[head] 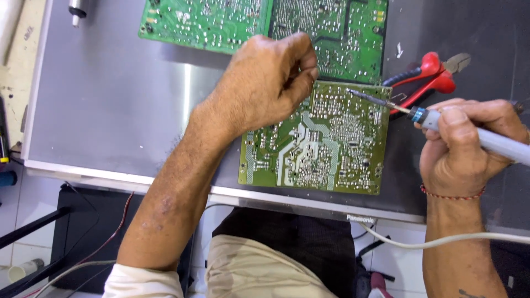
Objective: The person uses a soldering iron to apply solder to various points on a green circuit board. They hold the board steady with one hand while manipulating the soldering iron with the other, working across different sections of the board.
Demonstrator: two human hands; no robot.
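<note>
A yellow-green circuit board (326, 143) lies solder side up on a grey metal panel (110, 105). My left hand (265, 83) rests on the board's upper left corner, fingers curled shut; whether it pinches anything is hidden. My right hand (464, 149) grips a soldering iron (441, 118) with a pale grey handle and blue collar. Its dark tip points left and hovers over the board's top right edge. A white cord (441, 240) trails from the iron across my right wrist.
Two green circuit boards (259, 22) lie side by side at the panel's far edge. Red-handled cutters (430, 74) rest right of the board, behind the iron. A small grey tool (76, 11) sits top left. My lap and red and black wires lie below the panel's near edge.
</note>
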